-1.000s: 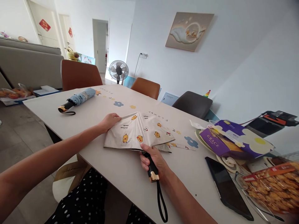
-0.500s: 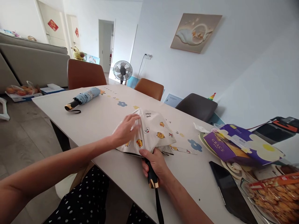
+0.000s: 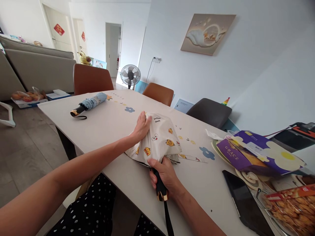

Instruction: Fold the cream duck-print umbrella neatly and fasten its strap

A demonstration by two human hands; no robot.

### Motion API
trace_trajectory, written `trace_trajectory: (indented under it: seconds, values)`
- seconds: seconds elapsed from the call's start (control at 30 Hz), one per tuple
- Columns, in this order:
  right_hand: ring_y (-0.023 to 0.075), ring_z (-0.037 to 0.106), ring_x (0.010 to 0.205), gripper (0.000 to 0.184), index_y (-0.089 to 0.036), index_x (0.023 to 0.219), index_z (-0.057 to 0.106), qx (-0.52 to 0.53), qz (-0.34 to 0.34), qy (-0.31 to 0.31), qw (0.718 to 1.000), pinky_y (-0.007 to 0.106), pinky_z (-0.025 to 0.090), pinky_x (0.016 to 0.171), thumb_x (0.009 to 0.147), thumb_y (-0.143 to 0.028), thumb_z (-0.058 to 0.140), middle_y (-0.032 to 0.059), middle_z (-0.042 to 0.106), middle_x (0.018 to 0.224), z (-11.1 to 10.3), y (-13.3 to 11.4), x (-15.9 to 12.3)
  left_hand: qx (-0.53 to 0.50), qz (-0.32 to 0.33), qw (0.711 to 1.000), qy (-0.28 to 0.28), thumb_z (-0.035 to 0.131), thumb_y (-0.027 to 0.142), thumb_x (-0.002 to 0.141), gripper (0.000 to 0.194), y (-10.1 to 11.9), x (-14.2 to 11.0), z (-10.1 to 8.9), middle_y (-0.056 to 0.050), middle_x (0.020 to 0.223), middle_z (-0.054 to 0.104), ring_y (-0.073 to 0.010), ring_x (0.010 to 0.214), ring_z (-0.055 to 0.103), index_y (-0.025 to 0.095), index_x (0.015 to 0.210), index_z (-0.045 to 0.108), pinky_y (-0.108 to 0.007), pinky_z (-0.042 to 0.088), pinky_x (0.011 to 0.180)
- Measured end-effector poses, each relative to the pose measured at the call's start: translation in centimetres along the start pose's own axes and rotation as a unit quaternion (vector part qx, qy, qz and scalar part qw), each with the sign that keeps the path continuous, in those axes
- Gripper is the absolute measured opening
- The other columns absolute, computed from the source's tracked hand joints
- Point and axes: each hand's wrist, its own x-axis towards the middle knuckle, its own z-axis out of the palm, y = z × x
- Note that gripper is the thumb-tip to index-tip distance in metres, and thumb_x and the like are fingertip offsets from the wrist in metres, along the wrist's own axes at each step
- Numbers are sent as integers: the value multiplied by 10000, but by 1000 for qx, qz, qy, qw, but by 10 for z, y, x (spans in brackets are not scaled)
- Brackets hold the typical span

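Observation:
A cream umbrella (image 3: 159, 137) printed with yellow ducks lies loosely folded over the table, its black handle toward me. My right hand (image 3: 162, 175) is wrapped round that handle, with the thumb against the cloth's lower edge; a black wrist strap hangs below. Against the umbrella's far left side rests my left hand (image 3: 142, 126), palm on the fabric and fingers stretched out. Part of the cloth is hidden under it. Farther left on the table lies a second umbrella (image 3: 93, 102), light blue, rolled up, with a black and gold handle.
The pale table (image 3: 118, 126) has flower prints. At its right side are a black phone (image 3: 243, 200), a purple box (image 3: 246, 150) and a pack of cookies (image 3: 292, 209). Chairs (image 3: 93, 78) stand along the far side, with a fan (image 3: 130, 75) beyond.
My left hand has moved up and right along the cloth and now lies against its side. The umbrella's fabric is drawn in narrower on the left. My right hand keeps its grip.

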Motion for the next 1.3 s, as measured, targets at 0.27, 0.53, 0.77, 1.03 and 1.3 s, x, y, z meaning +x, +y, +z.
trace_trajectory:
  seconds: [0.27, 0.53, 0.77, 1.03, 1.3]
  values:
    - [105, 382, 244, 264, -179, 741, 431, -13, -15, 81, 996, 202, 321, 255, 731, -397, 580, -69, 432, 323, -3, -2, 5, 26, 77, 996, -21, 452, 405, 816, 669, 9, -51, 17, -111, 1496, 109, -208, 1375, 35, 150, 1379, 196, -365, 65, 1113]
    - [101, 367, 244, 227, -191, 787, 404, -18, -22, 57, 998, 201, 319, 264, 748, -357, 553, -77, 440, 327, -7, -10, -1, -292, -132, 942, -99, 648, 442, 672, 460, 27, -54, 21, -121, 989, 630, -250, 875, 603, 163, 1022, 540, -339, 501, 707]
    - [91, 384, 266, 210, -183, 805, 422, -30, -22, 15, 999, 195, 348, 280, 766, -349, 544, -77, 439, 352, -15, -14, -1, -453, -205, 866, -56, 721, 252, 584, 346, 31, -51, 30, -60, 739, 646, -194, 652, 615, 152, 886, 583, -310, 517, 601]
    - [218, 654, 763, 374, -183, 1004, 523, 64, -18, 34, 997, 333, 571, 487, 686, -307, 674, 81, 609, 1013, -8, -17, -1, -456, -188, 869, -39, 721, 239, 580, 372, 29, -54, 26, -49, 744, 654, -197, 666, 620, 163, 919, 588, -322, 518, 632]
    - [70, 372, 257, 184, -126, 647, 544, 88, 55, -34, 994, 171, 311, 298, 739, -285, 553, -64, 390, 307, -9, -7, 2, -492, -262, 812, -172, 713, 303, 588, 385, 16, -34, 24, -103, 780, 674, -236, 715, 644, 135, 918, 606, -359, 538, 678]
